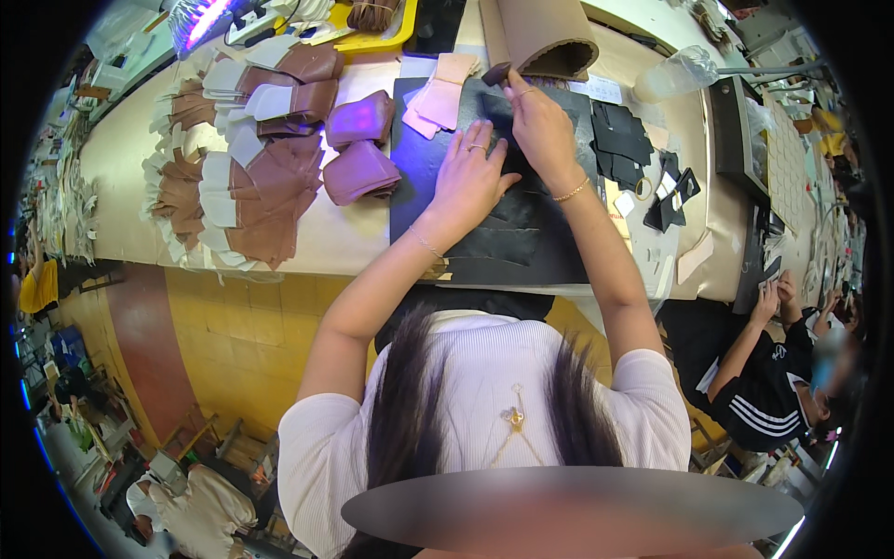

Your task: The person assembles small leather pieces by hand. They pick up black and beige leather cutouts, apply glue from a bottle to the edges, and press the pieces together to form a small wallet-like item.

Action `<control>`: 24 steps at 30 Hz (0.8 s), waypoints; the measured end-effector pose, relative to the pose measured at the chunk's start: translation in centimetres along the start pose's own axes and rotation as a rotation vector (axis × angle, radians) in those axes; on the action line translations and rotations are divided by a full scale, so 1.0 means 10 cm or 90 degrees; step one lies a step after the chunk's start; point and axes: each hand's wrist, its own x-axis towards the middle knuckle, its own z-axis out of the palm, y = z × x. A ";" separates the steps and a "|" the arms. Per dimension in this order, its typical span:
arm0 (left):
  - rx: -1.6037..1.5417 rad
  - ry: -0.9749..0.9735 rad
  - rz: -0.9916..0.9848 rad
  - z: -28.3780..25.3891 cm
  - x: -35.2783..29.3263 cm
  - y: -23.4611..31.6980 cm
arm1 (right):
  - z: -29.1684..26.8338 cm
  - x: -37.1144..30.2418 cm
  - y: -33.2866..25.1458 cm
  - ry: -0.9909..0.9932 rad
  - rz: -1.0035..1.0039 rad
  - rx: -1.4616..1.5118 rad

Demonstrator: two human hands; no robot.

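My left hand lies flat with fingers stretched out on a black sheet-covered work mat. My right hand is closed around a small dark brown flat-ended object, whose kind I cannot make out, near the mat's far edge. Beneath and between the hands lie black flat pieces that blend with the mat. Just beyond my left hand rests a fan of pale pink pieces. Close to the mat's left edge are stacks of brown leather-like pieces.
Fanned brown and white pieces cover the table's left side. A cardboard roll and yellow tray stand at the back. To the right are black pieces, a tape roll and a clear bottle. A co-worker sits at right.
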 end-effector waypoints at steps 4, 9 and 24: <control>-0.037 0.011 -0.022 -0.16 -0.08 -0.01 | -0.07 -0.12 -0.05 -0.020 -0.022 -0.011; -0.115 0.043 -0.078 -0.34 -0.16 -0.04 | -0.19 -0.38 -0.10 -0.099 -0.005 -0.059; -0.109 0.007 -0.032 -0.25 0.03 -0.04 | -0.25 -0.56 0.10 0.022 0.020 -0.034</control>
